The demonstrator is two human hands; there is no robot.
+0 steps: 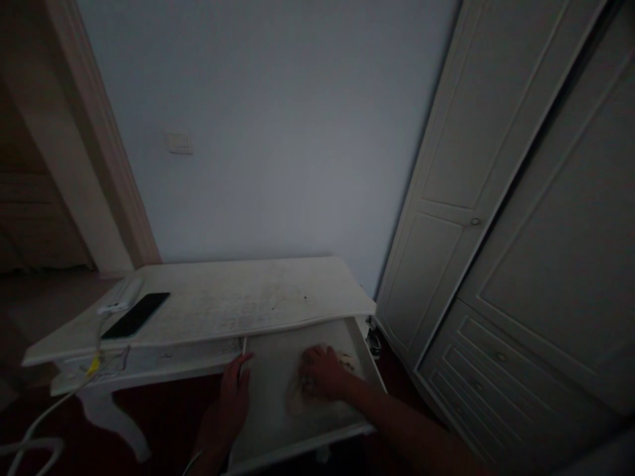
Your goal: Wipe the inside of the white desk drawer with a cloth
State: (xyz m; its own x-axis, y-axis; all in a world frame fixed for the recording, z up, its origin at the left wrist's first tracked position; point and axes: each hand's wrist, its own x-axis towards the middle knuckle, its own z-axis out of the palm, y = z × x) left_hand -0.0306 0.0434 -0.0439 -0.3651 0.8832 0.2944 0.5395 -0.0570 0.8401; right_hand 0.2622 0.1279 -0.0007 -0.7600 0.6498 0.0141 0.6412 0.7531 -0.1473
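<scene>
A white drawer (278,449) stands pulled out from under a white table (238,297). My left hand (233,396) grips the drawer's left wall, fingers wrapped over its top edge. My right hand (322,373) lies inside the drawer, fingers pressed down on a pale crumpled cloth (302,396). Whether it grips the cloth or just presses it is unclear in the dim light.
A black phone (135,315) and a white power strip (122,295) lie on the table's left end; a white cable (44,420) hangs off toward the floor. A tall white wardrobe (520,231) stands close on the right. A door frame (99,132) is at left.
</scene>
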